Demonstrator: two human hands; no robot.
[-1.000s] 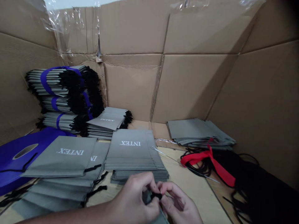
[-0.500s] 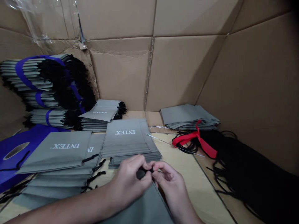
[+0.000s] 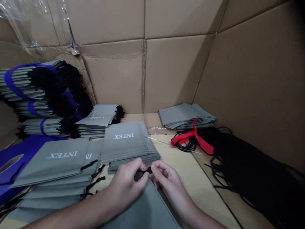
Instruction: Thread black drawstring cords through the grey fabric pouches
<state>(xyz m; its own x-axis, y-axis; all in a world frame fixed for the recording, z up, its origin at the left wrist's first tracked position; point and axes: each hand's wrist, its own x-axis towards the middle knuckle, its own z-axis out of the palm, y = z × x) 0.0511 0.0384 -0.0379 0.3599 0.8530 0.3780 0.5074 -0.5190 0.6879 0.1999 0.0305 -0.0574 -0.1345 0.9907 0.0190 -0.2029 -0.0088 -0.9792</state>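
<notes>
A grey drawstring pouch [image 3: 143, 208] lies at the bottom middle, its upper corner between my hands. My left hand [image 3: 131, 179] is closed at that corner, its thumb and forefinger pinching a black cord [image 3: 148, 170]. The fingertips of my right hand [image 3: 165, 178] pinch the same cord from the other side. Just beyond my hands is a stack of grey INTEX pouches [image 3: 126, 140]. Left of my forearm, more grey pouches [image 3: 64, 159] with knotted black cords lie spread in an overlapping pile.
Purple-banded pouch bundles [image 3: 40, 101] rise at the back left, near a purple ribbon roll [image 3: 28, 146]. A long metal needle [image 3: 173, 145] lies beside a black cord bundle [image 3: 238, 165] tied with red ribbon [image 3: 190, 136]. Cardboard walls [image 3: 114, 73] enclose the table.
The whole view has shifted, so the stacks sit slightly further left. Both hands keep hold at the pouch corner, and the fingertips of my right hand have shifted slightly on the cord.
</notes>
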